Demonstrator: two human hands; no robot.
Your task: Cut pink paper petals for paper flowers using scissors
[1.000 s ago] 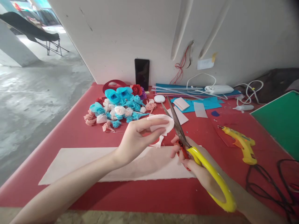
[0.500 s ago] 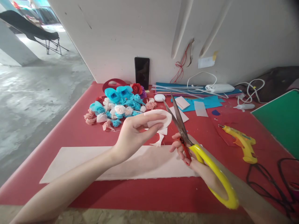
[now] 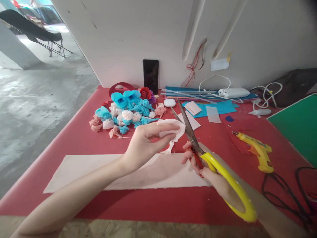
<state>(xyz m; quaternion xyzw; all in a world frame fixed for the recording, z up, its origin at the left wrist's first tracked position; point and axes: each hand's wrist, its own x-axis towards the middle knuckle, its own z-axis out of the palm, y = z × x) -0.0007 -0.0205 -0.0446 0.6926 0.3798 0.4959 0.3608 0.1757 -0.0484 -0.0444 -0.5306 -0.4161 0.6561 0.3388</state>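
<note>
My left hand (image 3: 145, 143) pinches a rounded piece of pale pink paper (image 3: 181, 129) between thumb and fingers, over the middle of the table. Scissors (image 3: 192, 134) with one yellow and one red handle are gripped in my right hand (image 3: 198, 158). Their blades stand apart, pointing up and away, right at the paper's right edge. Beneath both hands lies a long pale pink sheet (image 3: 84, 168), partly covered by my left forearm. Small white paper offcuts (image 3: 169, 148) rest on the table just behind it.
Paper flowers (image 3: 127, 115) in blue, pink, white and red are heaped at the back left. A black phone (image 3: 151, 76) leans on the wall. A yellow glue gun (image 3: 256, 148) lies at right, near a green board (image 3: 297, 125). Blue paper (image 3: 224, 108) and a white power strip (image 3: 234, 93) sit behind.
The rounded paper has shifted slightly to the right and down in my left hand. The scissors have turned a little, and their blades stay apart beside the paper's edge.
</note>
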